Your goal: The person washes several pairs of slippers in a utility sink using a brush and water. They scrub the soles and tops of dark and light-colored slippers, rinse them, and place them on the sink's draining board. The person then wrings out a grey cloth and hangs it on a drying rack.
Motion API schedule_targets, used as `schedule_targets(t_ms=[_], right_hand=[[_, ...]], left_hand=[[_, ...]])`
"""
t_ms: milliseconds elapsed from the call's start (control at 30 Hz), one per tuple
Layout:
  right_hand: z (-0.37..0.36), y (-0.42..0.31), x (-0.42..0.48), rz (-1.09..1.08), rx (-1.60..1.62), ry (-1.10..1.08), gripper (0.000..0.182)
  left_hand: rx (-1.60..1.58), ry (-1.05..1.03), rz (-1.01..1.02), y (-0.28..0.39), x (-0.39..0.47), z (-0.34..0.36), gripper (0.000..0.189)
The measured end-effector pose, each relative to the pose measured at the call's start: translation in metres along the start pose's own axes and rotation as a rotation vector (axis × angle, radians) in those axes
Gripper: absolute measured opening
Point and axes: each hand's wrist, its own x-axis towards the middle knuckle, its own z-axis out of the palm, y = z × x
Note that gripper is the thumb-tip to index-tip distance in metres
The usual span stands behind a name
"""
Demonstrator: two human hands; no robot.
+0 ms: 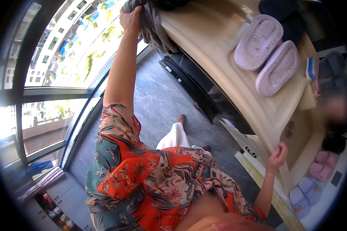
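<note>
My left hand [130, 20] is shut on a bunched grey cloth [156, 30], which hangs over the front edge of the beige countertop [202, 55] at the top. At the right, my right hand [277, 157] is at the front rim of the sink basin [302, 138], its fingers loosely curled and nothing visible in them. A pair of lilac slippers [266, 52] lies on the ribbed part of the countertop, soles down, with dark marks on the insoles. Behind them is a dark item [289, 23]. A blue, white and yellow brush or sponge [310, 69] is near the back edge.
Pink slippers [324, 166] and pale purple slippers [305, 196] are beyond the basin. Below the countertop, a black appliance door [190, 89] stands out over the grey tiled floor [153, 86]. Large windows [55, 92] line the left side, with a cabinet [72, 199] at lower left.
</note>
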Motion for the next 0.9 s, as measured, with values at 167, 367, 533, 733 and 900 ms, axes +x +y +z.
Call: schedule_targets(t_ms=[167,367,533,733,900], right_hand=[[-0.004,0.004,-0.003,0.003,-0.033,-0.025,0.019],[-0.002,0.009,-0.006,-0.006,-0.018,-0.013,0.019],[-0.003,0.008,-0.009,-0.029,-0.038,-0.011,0.018],[-0.001,0.014,-0.01,-0.085,-0.057,0.003,0.017],[-0.001,0.024,-0.009,-0.128,-0.094,0.026,0.016]], left_hand=[[-0.275,-0.139,-0.326,0.011,-0.032,0.005,0.017],[-0.486,0.09,-0.268,-0.022,-0.119,0.025,0.042],[0.128,0.13,-0.213,-0.008,-0.243,0.042,0.043],[0.105,-0.029,-0.116,0.03,-0.423,0.046,0.058],[-0.17,-0.388,-0.424,0.065,-0.553,0.04,0.06]])
